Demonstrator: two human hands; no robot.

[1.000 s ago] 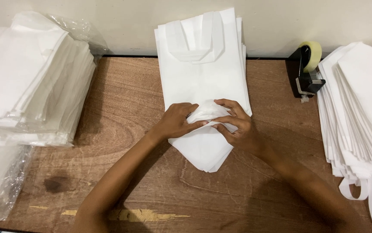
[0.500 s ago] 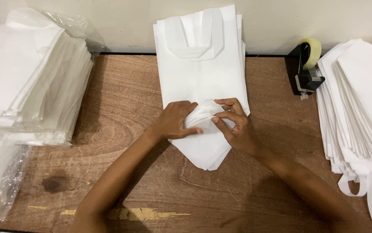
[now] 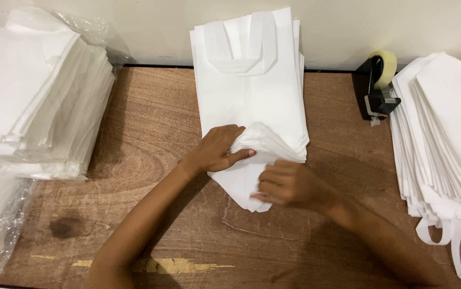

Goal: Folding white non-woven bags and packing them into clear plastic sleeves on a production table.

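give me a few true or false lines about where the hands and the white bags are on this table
1. The left hand pinches up the near edges of the middle stack of white bags. True.
2. The right hand rests on the tape dispenser. False: it lies on the lowest bag of the middle stack; the dispenser stands apart by the wall.
3. A second pile of white bags lies at the right of the wooden table. True.
4. The wrapped bag bundle at the left is black. False: it is white, in clear plastic.
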